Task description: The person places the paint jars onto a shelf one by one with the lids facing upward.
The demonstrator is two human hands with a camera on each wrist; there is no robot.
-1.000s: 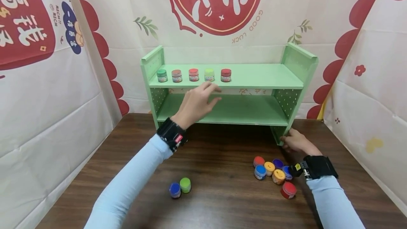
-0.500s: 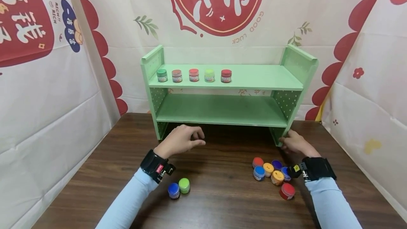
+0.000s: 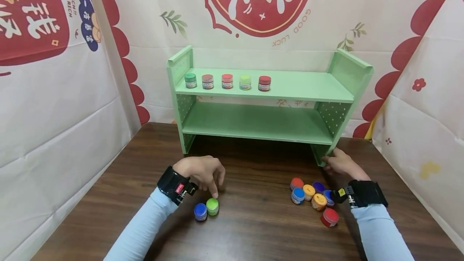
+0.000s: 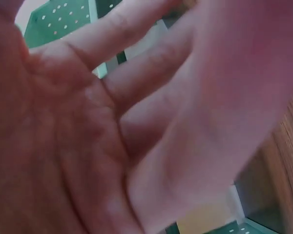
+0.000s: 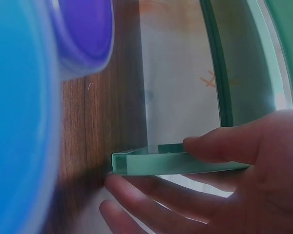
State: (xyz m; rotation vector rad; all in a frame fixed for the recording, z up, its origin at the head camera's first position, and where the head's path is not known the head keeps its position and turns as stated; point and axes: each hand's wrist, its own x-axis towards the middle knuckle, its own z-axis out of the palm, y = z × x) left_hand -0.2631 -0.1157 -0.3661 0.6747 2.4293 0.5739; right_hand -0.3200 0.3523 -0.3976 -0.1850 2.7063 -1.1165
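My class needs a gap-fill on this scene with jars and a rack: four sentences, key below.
The top shelf holds ____ jars.
The left grip is nearest the ____ jar.
Close beside it is a ____ jar.
The ____ grip holds the rack.

Missing words: five; green; blue; right.

Head view: bright, even, diffuse light; outlines mostly sharp. Counter (image 3: 250, 237) carries a pale sheen toward its near side; darker under the shelf (image 3: 261, 121), with soft shadow beside the right sleeve (image 3: 378, 228). Left wrist view: dim, pinkish; left hand (image 4: 132, 131) fills frame, badly blurred, possibly motion as well as defocus. Right wrist view: blue jar (image 5: 19, 117) out of focus at left edge; small glare upper right.
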